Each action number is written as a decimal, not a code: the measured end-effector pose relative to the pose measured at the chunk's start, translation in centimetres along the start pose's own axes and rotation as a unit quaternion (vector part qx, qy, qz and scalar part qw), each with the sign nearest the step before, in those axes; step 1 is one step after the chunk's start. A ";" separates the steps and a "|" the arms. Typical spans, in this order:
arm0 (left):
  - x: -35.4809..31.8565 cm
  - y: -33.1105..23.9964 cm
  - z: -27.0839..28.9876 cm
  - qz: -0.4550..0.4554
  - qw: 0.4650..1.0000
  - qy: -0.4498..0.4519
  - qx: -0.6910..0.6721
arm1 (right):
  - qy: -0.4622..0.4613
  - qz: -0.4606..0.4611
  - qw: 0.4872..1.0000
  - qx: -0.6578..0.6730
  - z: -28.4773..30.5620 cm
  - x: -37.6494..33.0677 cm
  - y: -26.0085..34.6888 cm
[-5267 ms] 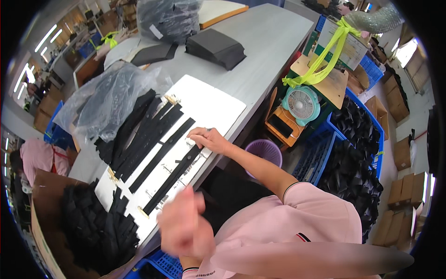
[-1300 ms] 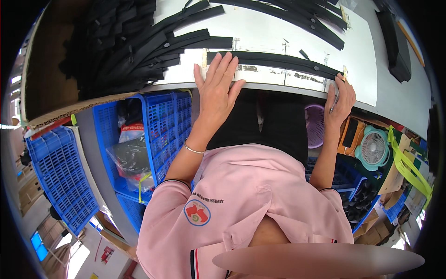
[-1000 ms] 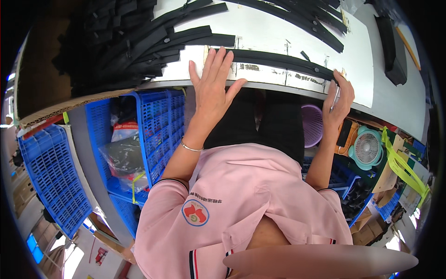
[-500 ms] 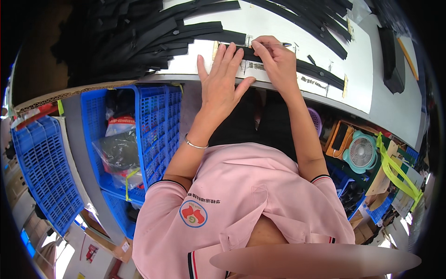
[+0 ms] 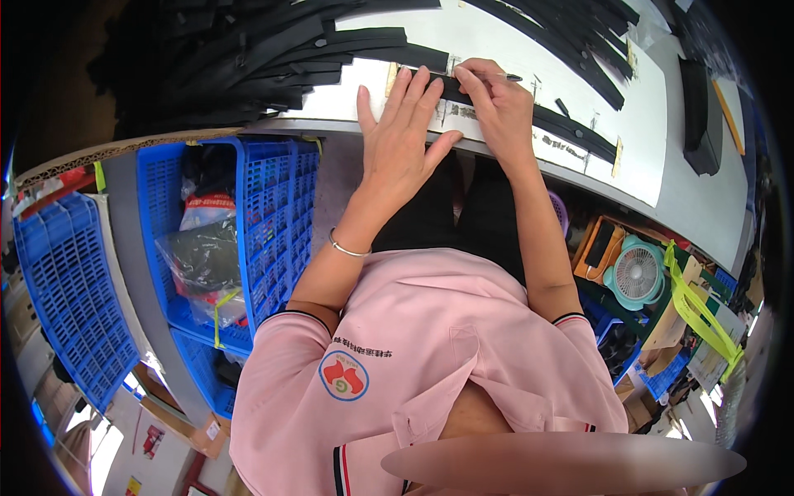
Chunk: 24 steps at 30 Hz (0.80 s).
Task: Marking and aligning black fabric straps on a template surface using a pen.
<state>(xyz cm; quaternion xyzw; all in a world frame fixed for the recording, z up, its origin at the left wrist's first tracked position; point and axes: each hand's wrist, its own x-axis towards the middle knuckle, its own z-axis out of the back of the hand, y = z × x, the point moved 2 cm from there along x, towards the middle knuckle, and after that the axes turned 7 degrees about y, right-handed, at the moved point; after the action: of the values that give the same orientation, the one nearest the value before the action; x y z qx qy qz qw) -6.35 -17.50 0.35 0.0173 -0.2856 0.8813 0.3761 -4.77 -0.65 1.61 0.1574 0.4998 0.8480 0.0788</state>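
Note:
My left hand (image 5: pixel 401 145) lies with its fingers stretched out, the fingertips resting on the left part of a long black fabric strip (image 5: pixel 571 128). This strip runs across a white sheet (image 5: pixel 641 157) that bears dark drawn marks and small tan pieces near the strip's two ends. Against the strip's middle, my right hand (image 5: pixel 506 120) pinches a slim pen (image 5: pixel 511 78), whose dark end sticks out to the right. The pen's writing tip is hidden by the fingers. A round, button-like spot shows on the strip right of my right hand.
Heaped black strips (image 5: pixel 248 70) cover the table's left, with more strips (image 5: pixel 571 50) at the far right. A black block-shaped thing (image 5: pixel 701 116) lies on the right. Below the table edge are blue crates (image 5: pixel 281 223) and a teal fan (image 5: pixel 638 273).
The view has shifted slightly. Both hands keep nearly the same places on the strip, the left one flat and the right one still gripping the pen.

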 end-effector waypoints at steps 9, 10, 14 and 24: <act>0.1 -0.2 0.1 0.005 1.000 0.009 0.000 | 0.074 -0.017 0.996 0.045 0.6 -0.5 -0.6; 0.2 -0.2 0.0 0.008 1.000 0.011 0.001 | 0.072 -0.002 0.996 0.042 0.6 -0.5 -0.6; 0.3 -0.5 0.3 0.000 1.000 0.018 -0.008 | 0.098 0.018 0.995 -0.004 0.7 -0.4 -0.5; 0.0 -0.2 0.0 0.004 1.000 0.019 0.015 | -0.111 -0.036 0.992 0.054 7.9 -3.0 -2.1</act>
<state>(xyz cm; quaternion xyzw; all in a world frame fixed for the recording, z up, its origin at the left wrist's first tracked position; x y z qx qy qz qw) -6.22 -17.41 0.47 0.0053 -0.2653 0.8871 0.3778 0.75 6.01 2.74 0.2370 0.5379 0.7939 0.1555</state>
